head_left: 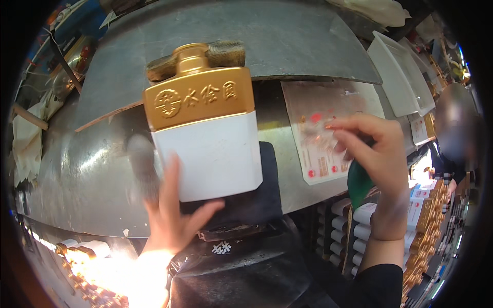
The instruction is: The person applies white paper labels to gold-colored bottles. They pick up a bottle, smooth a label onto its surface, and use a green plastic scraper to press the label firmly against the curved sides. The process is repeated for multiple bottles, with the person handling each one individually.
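Table: open room leftward | bottle: lying near front edge, neck away, base over pad | sheet: right of bottle, strip of table between | left hand: fingers spread at bottle's near-left corner | right hand: above sheet, fingertips close, cannot tell whether pinching anything

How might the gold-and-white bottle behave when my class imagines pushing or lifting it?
The gold-and-white bottle is probably stiff, given its crisp edges and moulded shoulders. Its smooth, shiny finish could be slippery. Its broad, flat face suggests it would slide rather than roll.
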Action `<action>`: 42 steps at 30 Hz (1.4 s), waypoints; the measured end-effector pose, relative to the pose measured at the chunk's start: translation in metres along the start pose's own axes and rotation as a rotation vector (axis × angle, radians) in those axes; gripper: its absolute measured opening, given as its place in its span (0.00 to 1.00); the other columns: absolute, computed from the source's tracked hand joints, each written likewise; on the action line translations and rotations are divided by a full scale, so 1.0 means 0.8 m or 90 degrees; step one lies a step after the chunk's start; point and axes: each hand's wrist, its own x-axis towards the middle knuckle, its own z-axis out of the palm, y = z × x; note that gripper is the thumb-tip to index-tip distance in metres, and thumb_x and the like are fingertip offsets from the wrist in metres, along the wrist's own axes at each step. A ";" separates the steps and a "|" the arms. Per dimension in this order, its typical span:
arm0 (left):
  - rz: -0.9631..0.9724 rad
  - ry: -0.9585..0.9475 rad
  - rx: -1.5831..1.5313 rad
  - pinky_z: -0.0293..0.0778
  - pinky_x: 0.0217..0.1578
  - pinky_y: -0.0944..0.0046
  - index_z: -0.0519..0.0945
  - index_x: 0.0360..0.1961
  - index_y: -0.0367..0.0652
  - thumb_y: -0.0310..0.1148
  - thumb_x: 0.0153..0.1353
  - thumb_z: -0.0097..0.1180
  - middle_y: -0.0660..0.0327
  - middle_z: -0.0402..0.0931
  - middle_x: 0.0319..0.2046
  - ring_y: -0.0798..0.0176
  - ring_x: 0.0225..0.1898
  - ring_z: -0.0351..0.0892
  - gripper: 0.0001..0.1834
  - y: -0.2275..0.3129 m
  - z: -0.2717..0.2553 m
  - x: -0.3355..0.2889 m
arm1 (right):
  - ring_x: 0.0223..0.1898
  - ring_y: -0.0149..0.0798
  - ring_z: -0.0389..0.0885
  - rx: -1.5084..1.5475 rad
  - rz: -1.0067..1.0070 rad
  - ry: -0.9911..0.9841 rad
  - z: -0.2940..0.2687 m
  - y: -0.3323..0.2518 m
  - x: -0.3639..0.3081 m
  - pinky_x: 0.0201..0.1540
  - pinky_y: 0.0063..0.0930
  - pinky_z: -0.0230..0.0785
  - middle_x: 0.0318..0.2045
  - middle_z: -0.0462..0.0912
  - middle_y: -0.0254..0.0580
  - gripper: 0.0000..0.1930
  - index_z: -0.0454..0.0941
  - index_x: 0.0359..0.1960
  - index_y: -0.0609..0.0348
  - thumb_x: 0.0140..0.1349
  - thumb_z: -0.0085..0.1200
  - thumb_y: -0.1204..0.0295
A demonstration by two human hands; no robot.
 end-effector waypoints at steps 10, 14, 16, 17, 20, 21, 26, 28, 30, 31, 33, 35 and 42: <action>-0.146 0.057 -0.661 0.56 0.66 0.45 0.45 0.72 0.42 0.43 0.53 0.68 0.53 0.43 0.68 0.53 0.70 0.48 0.54 -0.006 -0.003 0.046 | 0.22 0.18 0.74 0.124 -0.044 -0.123 0.111 -0.074 0.016 0.26 0.12 0.62 0.21 0.81 0.32 0.11 0.75 0.42 0.63 0.59 0.60 0.77; -0.153 0.059 -0.597 0.60 0.65 0.47 0.48 0.71 0.42 0.34 0.57 0.61 0.54 0.46 0.67 0.53 0.68 0.51 0.46 -0.015 -0.001 0.040 | 0.21 0.18 0.72 -0.100 -0.107 0.061 0.105 -0.060 0.012 0.25 0.12 0.60 0.18 0.77 0.28 0.09 0.73 0.39 0.61 0.59 0.59 0.77; -0.116 0.084 -0.587 0.61 0.64 0.48 0.49 0.71 0.42 0.32 0.57 0.61 0.53 0.48 0.66 0.53 0.68 0.52 0.45 -0.021 -0.001 0.042 | 0.20 0.20 0.72 0.044 -0.034 0.067 0.105 -0.047 0.009 0.24 0.16 0.60 0.17 0.75 0.30 0.14 0.73 0.46 0.62 0.59 0.59 0.74; -0.098 0.097 -0.581 0.62 0.63 0.48 0.50 0.71 0.42 0.31 0.58 0.61 0.53 0.49 0.66 0.53 0.67 0.53 0.44 -0.022 -0.001 0.046 | 0.19 0.23 0.72 0.090 -0.025 0.064 0.109 -0.038 0.007 0.23 0.19 0.61 0.16 0.76 0.33 0.18 0.73 0.48 0.62 0.58 0.61 0.71; -0.052 0.110 -0.468 0.63 0.63 0.50 0.52 0.70 0.41 0.32 0.59 0.59 0.52 0.50 0.65 0.54 0.66 0.55 0.41 -0.012 0.002 0.063 | 0.17 0.24 0.70 0.092 -0.011 0.036 0.122 -0.039 0.007 0.22 0.21 0.59 0.14 0.74 0.34 0.29 0.69 0.55 0.68 0.56 0.64 0.65; -0.053 0.124 -0.468 0.59 0.64 0.52 0.53 0.70 0.40 0.32 0.60 0.58 0.51 0.53 0.65 0.54 0.67 0.55 0.40 -0.011 0.005 0.069 | 0.17 0.24 0.69 0.059 -0.017 0.044 0.123 -0.042 0.008 0.22 0.21 0.58 0.14 0.73 0.34 0.30 0.69 0.56 0.69 0.56 0.64 0.64; -0.105 0.171 -0.582 0.52 0.67 0.57 0.55 0.69 0.38 0.31 0.59 0.56 0.48 0.59 0.65 0.55 0.67 0.57 0.38 -0.009 0.015 0.078 | 0.16 0.24 0.68 0.082 0.001 0.043 0.125 -0.036 0.017 0.22 0.22 0.58 0.12 0.69 0.33 0.33 0.67 0.57 0.72 0.55 0.65 0.62; -0.101 0.156 -0.614 0.57 0.65 0.57 0.54 0.69 0.38 0.30 0.60 0.57 0.50 0.57 0.64 0.56 0.65 0.58 0.38 -0.012 0.009 0.075 | 0.16 0.24 0.68 0.099 0.000 0.029 0.124 -0.037 0.015 0.21 0.22 0.58 0.12 0.69 0.33 0.33 0.67 0.57 0.72 0.55 0.65 0.61; -0.088 0.150 -0.605 0.57 0.65 0.57 0.54 0.69 0.38 0.29 0.60 0.57 0.51 0.56 0.65 0.56 0.65 0.58 0.38 -0.012 0.008 0.073 | 0.17 0.22 0.65 0.098 -0.010 0.028 0.124 -0.037 0.014 0.21 0.20 0.55 0.13 0.68 0.30 0.32 0.68 0.57 0.71 0.56 0.64 0.63; -0.077 0.152 -0.581 0.55 0.66 0.57 0.54 0.69 0.38 0.30 0.60 0.57 0.50 0.56 0.65 0.55 0.66 0.57 0.38 -0.011 0.010 0.073 | 0.17 0.19 0.63 0.090 -0.019 0.035 0.125 -0.037 0.015 0.22 0.18 0.52 0.13 0.67 0.27 0.31 0.68 0.58 0.70 0.57 0.64 0.65; -0.071 0.151 -0.570 0.52 0.67 0.57 0.54 0.69 0.38 0.30 0.59 0.57 0.49 0.56 0.66 0.54 0.67 0.57 0.39 -0.009 0.011 0.072 | 0.18 0.17 0.61 0.087 -0.031 0.042 0.127 -0.036 0.016 0.22 0.16 0.49 0.14 0.66 0.24 0.29 0.68 0.58 0.69 0.58 0.63 0.67; -0.083 0.144 -0.599 0.52 0.67 0.56 0.54 0.69 0.38 0.30 0.59 0.57 0.49 0.56 0.66 0.54 0.67 0.56 0.39 -0.009 0.011 0.073 | 0.18 0.16 0.61 0.098 -0.037 0.045 0.129 -0.032 0.018 0.22 0.16 0.48 0.14 0.66 0.24 0.29 0.68 0.58 0.70 0.59 0.63 0.67; 0.037 0.123 -0.434 0.49 0.67 0.56 0.62 0.67 0.42 0.33 0.60 0.56 0.49 0.53 0.67 0.52 0.68 0.54 0.33 -0.024 0.006 0.065 | 0.19 0.16 0.62 0.069 -0.052 0.041 0.128 -0.031 0.014 0.22 0.15 0.50 0.14 0.67 0.24 0.28 0.68 0.58 0.70 0.60 0.62 0.66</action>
